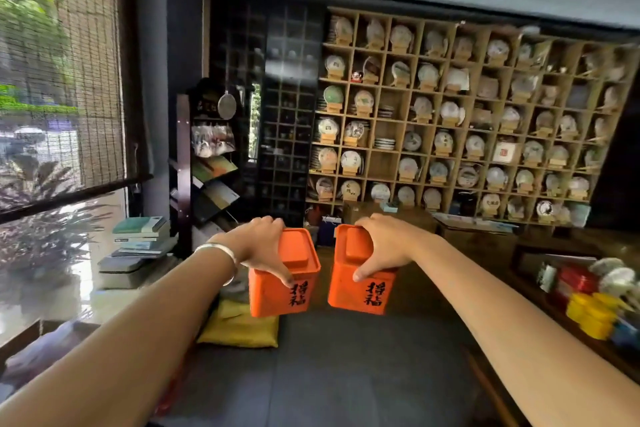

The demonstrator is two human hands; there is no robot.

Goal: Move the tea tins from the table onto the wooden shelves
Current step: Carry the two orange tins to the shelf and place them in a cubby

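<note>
Tins are held up in the air, one in each hand. The left orange tin is gripped from the top by the left hand, with the fingers curled over the lid and the thumb pressed on the front. The right orange tin is gripped the same way by the right hand. The two tins are held side by side, close but not touching, with a small gap between them.

Black brush writing is painted on the front of each tin, just under the thumbs. It looks like two Chinese characters, maybe 惜福, but this cannot be told for sure. No other label can be read.

The job looks to be in the middle. Both tins seem to be lifted off the table, but neither is set down on a shelf yet. The wooden shelves are seen far ahead of the hands, and most of the little boxes are filled with round tea cakes on stands. More tins are left on the table to the right of the right hand: yellow tins and a red tin. These are likely still to be moved.

A silver bangle is worn on the left wrist. A yellow cushion is seen below the left hand.
</note>
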